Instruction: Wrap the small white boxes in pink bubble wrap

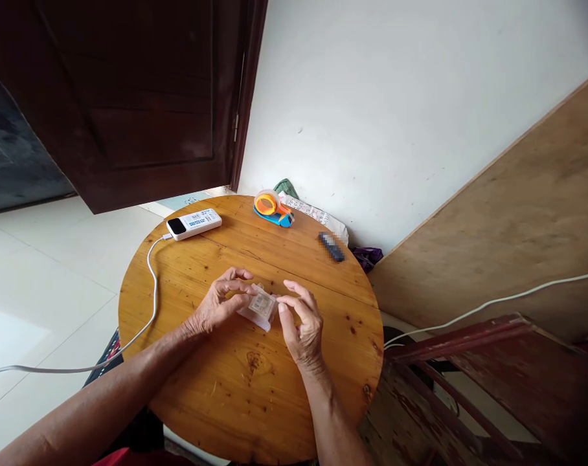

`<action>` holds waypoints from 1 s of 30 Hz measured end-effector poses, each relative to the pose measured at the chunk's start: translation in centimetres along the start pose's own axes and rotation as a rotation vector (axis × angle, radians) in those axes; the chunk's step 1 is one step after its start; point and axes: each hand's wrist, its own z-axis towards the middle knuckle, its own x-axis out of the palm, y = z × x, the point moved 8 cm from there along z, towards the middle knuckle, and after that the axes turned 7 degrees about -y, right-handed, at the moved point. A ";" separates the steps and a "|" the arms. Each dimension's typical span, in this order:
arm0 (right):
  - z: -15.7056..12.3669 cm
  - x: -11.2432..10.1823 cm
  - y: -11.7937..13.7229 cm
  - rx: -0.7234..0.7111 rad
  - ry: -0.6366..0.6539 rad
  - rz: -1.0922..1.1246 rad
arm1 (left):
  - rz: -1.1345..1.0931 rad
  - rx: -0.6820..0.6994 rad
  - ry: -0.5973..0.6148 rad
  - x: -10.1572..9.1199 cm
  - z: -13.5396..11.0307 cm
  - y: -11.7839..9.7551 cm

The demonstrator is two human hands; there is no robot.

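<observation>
A small clear plastic packet with a pale printed piece inside lies over the middle of the round table, between my two hands. My left hand has its thumb and index finger closed at the packet's left edge, with the other fingers curled above. At the right edge, the thumb and index fingertip of my right hand come together in a pinch on the plastic. Its remaining fingers are bent and lifted. The film between the fingertips is too small to see clearly.
On the wooden table stand a white power bank with a cable, an orange and blue tape dispenser and a dark blurred object. A wall rises behind; a wooden chair stands at right.
</observation>
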 end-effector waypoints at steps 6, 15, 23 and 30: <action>-0.2 0.8 0.3 -0.056 0.070 -0.027 | 0.070 0.065 0.038 0.2 -0.3 -0.7; -0.3 1.1 0.3 -0.045 0.089 0.015 | 0.151 0.103 0.081 1.1 -0.4 -1.2; 0.0 0.6 -2.7 0.186 0.082 0.146 | 0.118 -0.315 -0.228 -2.1 0.4 3.6; -0.4 2.3 -1.8 0.178 0.294 0.190 | 0.254 -0.134 -0.050 0.0 0.0 1.7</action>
